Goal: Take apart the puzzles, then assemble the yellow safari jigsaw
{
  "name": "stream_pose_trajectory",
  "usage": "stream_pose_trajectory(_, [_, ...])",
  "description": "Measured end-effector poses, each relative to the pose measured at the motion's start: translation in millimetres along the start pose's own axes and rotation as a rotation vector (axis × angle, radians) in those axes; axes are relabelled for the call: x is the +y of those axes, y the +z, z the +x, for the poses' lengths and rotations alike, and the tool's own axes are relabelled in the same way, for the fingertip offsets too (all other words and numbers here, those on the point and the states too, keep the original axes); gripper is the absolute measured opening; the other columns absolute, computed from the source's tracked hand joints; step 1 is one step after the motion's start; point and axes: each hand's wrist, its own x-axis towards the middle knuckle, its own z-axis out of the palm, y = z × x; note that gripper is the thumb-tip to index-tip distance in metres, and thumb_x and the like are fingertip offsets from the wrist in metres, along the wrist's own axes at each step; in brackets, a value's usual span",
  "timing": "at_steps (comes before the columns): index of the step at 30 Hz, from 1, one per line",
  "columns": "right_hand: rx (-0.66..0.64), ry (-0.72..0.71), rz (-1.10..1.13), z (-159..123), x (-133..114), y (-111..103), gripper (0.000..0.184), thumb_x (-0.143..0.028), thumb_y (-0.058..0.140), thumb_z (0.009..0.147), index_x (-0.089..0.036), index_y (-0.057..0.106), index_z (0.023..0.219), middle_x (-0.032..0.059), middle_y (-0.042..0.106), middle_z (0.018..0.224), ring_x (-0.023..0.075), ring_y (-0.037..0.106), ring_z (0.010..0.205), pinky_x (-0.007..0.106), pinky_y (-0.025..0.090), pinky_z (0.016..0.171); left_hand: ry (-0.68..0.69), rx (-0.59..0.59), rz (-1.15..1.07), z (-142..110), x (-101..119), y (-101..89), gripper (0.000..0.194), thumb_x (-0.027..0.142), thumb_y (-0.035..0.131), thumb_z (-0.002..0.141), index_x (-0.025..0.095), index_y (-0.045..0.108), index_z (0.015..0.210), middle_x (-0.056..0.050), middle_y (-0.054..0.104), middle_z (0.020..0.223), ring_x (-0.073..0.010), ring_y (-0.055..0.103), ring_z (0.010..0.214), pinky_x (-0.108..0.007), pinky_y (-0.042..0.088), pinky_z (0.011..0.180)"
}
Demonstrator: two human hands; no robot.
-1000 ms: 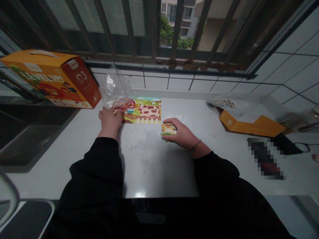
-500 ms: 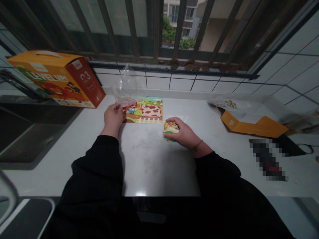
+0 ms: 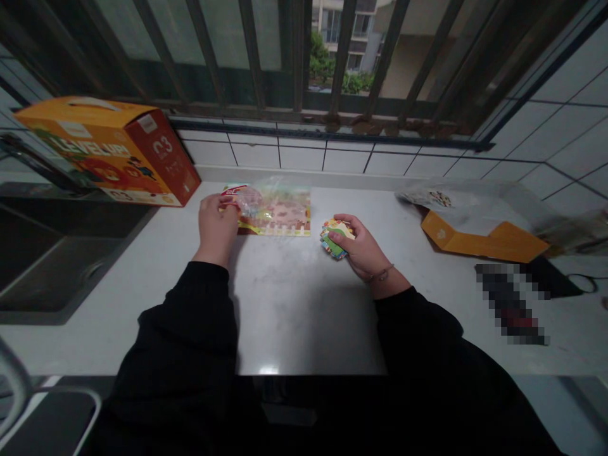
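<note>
A: Clutching a stack of printed pieces (image 3: 337, 239) in the right hand (image 3: 365, 248), thumb laid over the upper face, fingers wrapped behind. Snugly closed, just off the board's right end!

B: And on the left?

A: Curling the fingers of the left hand (image 3: 217, 228) over the left end of a farm picture board (image 3: 298, 230), right at the clear plastic (image 3: 273, 201) draped across it. Pinching film or merely touching? Cannot tell, for bunched, half-hidden fingertips.

B: At which step, then?

A: Dealing with the film over the board, to judge by this. Calls next for a sure hold on plastic alone, without dragging the board along.

B: And the pose?

A: Reaching in over the counter (image 3: 304, 316) with 2 forearms: pointing ahead on the left, back of hand upward; slanting inward on the right, wearing 1 bracelet (image 3: 381, 275).
</note>
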Motion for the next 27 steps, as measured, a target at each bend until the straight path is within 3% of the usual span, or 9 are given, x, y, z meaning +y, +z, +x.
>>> stream_pose_trajectory(2, [-0.031,0.036,0.033,-1.2,-1.3,2.0,0.067,-0.047,0.105,0.070,-0.029,0.070,0.124,0.0045,0.077,0.118,0.0207,0.076,0.098,0.039,0.066,0.091,0.189,0.004,0.072,-8.7,12.4,-4.3,0.023,0.025,0.067,0.094,0.020,0.071,0.117,-0.016,0.071,0.138,-0.0351,0.064,0.138,-0.056,0.049,0.125])
stream_pose_trajectory(4, [-0.060,0.066,0.049,-2.8,-3.4,3.6,0.066,-0.045,0.105,0.070,-0.029,0.070,0.124,0.0047,0.077,0.118,0.0206,0.076,0.096,0.038,0.066,0.087,0.359,-0.113,0.091,-23.9,28.9,-4.3,0.034,0.034,0.075,0.097,0.022,0.068,0.128,-0.016,0.068,0.146,-0.0369,0.059,0.146,-0.058,0.042,0.131])
stream_pose_trajectory(7, [-0.121,0.090,0.064,-6.3,-7.3,4.6,0.064,-0.042,0.104,0.073,-0.029,0.070,0.126,0.0031,0.077,0.116,0.0187,0.075,0.092,0.035,0.065,0.083,0.503,-0.273,0.191,-52.7,50.5,5.8,0.082,0.047,0.095,0.082,0.023,0.057,0.151,-0.020,0.054,0.167,-0.0453,0.045,0.160,-0.065,0.034,0.136])
stream_pose_trajectory(9, [-0.204,0.113,0.086,-9.4,-9.8,4.7,0.064,-0.041,0.103,0.076,-0.029,0.069,0.129,0.0026,0.078,0.116,0.0178,0.075,0.090,0.033,0.064,0.082,0.514,-0.359,0.277,-67.8,57.8,15.7,0.101,0.043,0.099,0.079,0.020,0.047,0.163,-0.025,0.042,0.177,-0.0506,0.038,0.164,-0.069,0.031,0.136])
stream_pose_trajectory(11, [-0.311,0.148,0.115,-12.5,-11.5,4.6,0.066,-0.040,0.103,0.076,-0.028,0.068,0.132,0.0038,0.078,0.118,0.0182,0.077,0.091,0.032,0.064,0.081,0.505,-0.371,0.322,-74.3,58.8,23.6,0.094,0.035,0.092,0.087,0.018,0.044,0.166,-0.026,0.040,0.177,-0.0500,0.039,0.164,-0.068,0.032,0.136])
stream_pose_trajectory(14, [-0.455,0.196,0.139,-16.0,-12.0,4.2,0.070,-0.041,0.105,0.074,-0.027,0.070,0.132,0.0072,0.079,0.123,0.0208,0.079,0.098,0.031,0.065,0.082,0.474,-0.314,0.308,-68.9,52.7,27.4,0.067,0.025,0.078,0.096,0.016,0.055,0.159,-0.024,0.055,0.164,-0.0439,0.051,0.154,-0.063,0.041,0.131])
stream_pose_trajectory(20, [-0.555,0.236,0.099,-17.3,-11.0,2.7,0.071,-0.039,0.107,0.072,-0.027,0.072,0.133,0.0088,0.080,0.126,0.0224,0.080,0.105,0.032,0.067,0.087,0.385,-0.319,0.248,-55.5,44.9,23.0,0.010,0.028,0.072,0.103,0.020,0.076,0.106,-0.015,0.076,0.114,-0.0365,0.070,0.118,-0.056,0.055,0.111])
stream_pose_trajectory(24, [-0.560,0.238,0.092,-16.5,-9.8,2.4,0.072,-0.039,0.107,0.072,-0.027,0.071,0.133,0.0095,0.080,0.126,0.0234,0.080,0.105,0.033,0.068,0.085,0.379,-0.304,0.247,-58.4,49.3,22.3,0.012,0.031,0.076,0.102,0.022,0.073,0.110,-0.014,0.074,0.117,-0.0358,0.068,0.120,-0.053,0.053,0.111])
stream_pose_trajectory(27, [-0.570,0.246,0.087,-16.4,-8.6,2.5,0.073,-0.038,0.106,0.073,-0.026,0.069,0.135,0.0107,0.080,0.124,0.0243,0.080,0.104,0.034,0.068,0.084,0.379,-0.278,0.290,-58.3,50.0,23.8,0.044,0.034,0.088,0.093,0.020,0.068,0.131,-0.018,0.067,0.137,-0.0406,0.060,0.135,-0.057,0.048,0.120])
